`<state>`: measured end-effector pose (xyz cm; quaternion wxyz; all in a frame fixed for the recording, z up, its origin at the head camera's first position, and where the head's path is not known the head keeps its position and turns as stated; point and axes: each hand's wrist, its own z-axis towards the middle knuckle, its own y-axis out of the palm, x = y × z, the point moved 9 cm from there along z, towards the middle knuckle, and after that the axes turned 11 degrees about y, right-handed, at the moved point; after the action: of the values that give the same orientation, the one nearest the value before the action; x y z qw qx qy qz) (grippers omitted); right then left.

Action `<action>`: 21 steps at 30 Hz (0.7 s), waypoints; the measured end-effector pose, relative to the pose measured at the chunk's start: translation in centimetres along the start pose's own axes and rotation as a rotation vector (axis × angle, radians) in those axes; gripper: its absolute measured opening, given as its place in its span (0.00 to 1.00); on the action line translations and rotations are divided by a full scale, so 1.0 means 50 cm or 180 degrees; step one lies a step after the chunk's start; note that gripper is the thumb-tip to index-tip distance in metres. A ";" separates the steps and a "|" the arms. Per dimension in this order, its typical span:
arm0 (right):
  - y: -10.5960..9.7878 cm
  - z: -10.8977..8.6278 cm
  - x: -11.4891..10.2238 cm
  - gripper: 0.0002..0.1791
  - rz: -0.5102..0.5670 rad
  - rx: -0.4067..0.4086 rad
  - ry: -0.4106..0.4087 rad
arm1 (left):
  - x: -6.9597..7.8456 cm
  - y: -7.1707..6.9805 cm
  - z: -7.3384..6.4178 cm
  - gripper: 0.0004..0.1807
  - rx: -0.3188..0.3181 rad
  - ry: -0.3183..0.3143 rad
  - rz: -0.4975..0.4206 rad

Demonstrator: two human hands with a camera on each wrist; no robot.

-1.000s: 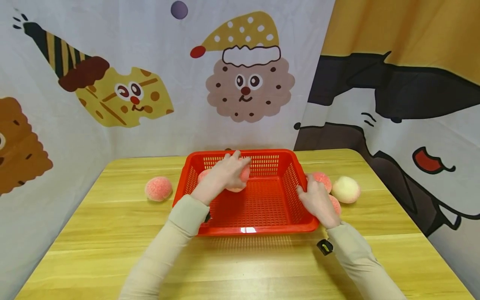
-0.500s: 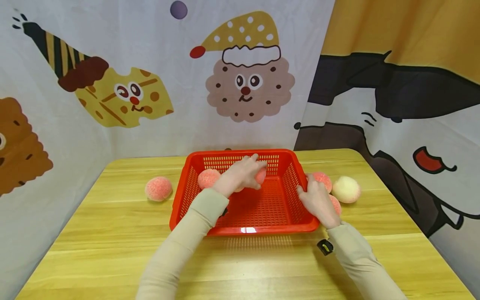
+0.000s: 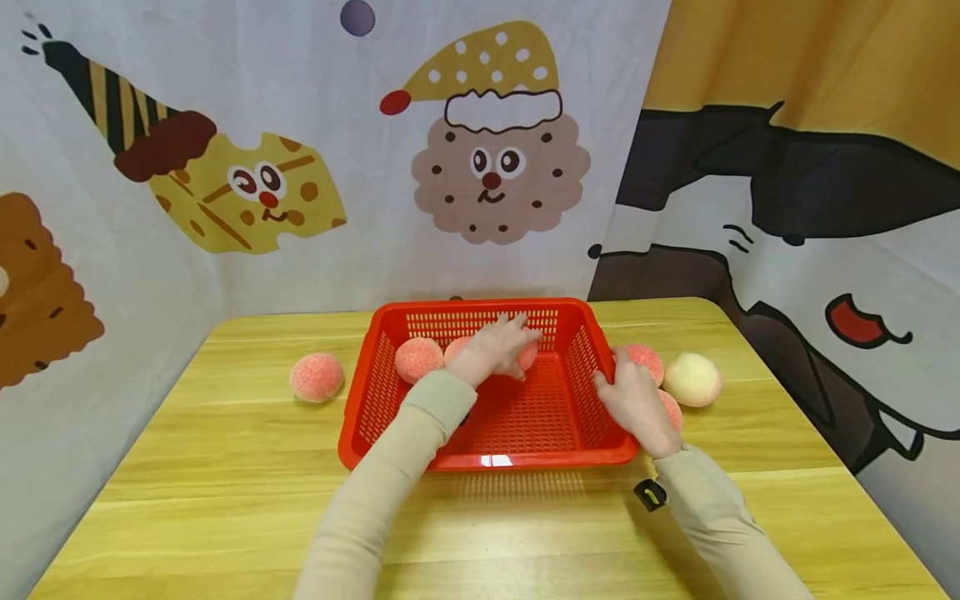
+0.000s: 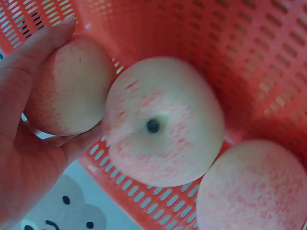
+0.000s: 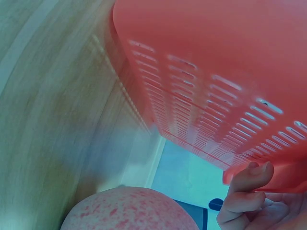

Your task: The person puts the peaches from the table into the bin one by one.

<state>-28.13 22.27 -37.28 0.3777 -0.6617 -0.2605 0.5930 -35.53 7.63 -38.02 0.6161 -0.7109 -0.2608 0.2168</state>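
Note:
Inside the red plastic basket (image 3: 540, 459), my left hand (image 3: 497, 348) holds a pink peach (image 3: 528, 357) toward the back. The left wrist view shows thumb and fingers about that peach (image 4: 79, 91). Beside it in the basket lies a second peach (image 4: 180, 139), dimple facing up, and beyond that a third peach (image 4: 256, 191). From the head view, the second is partly behind my left hand. My right hand (image 3: 636, 402) grips the basket's right rim, fingers curled over the edge, as the right wrist view shows along the basket's slotted wall (image 5: 216, 62).
Just outside the basket's right wall lie two pink peaches, one farther back (image 3: 647, 362) and one nearer (image 3: 672, 408), plus a pale yellow peach (image 3: 692, 380). Another pink peach (image 3: 317, 377) sits left of the basket on the wooden table (image 3: 480, 542). A cartoon-printed curtain (image 3: 300, 275) hangs behind.
My left hand has moved right across the basket with the peach. The other two peaches in the basket now show more fully behind it. My right hand stays on the rim.

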 end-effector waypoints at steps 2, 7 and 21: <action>0.000 0.000 0.000 0.28 -0.0004 0.0008 0.0000 | -0.001 0.005 0.004 0.40 -0.0040 -0.0015 0.0080; 0.000 0.000 -0.001 0.28 -0.0026 0.0009 0.0009 | -0.001 0.012 0.009 0.41 -0.0072 -0.0032 0.0184; -0.002 -0.002 -0.001 0.28 -0.0046 -0.0005 0.0073 | 0.001 0.028 0.009 0.42 -0.0137 0.0087 0.0539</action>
<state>-28.04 22.27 -37.16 0.3844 -0.6668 -0.2614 0.5825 -35.63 7.85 -39.45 0.5837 -0.7464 -0.1958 0.2527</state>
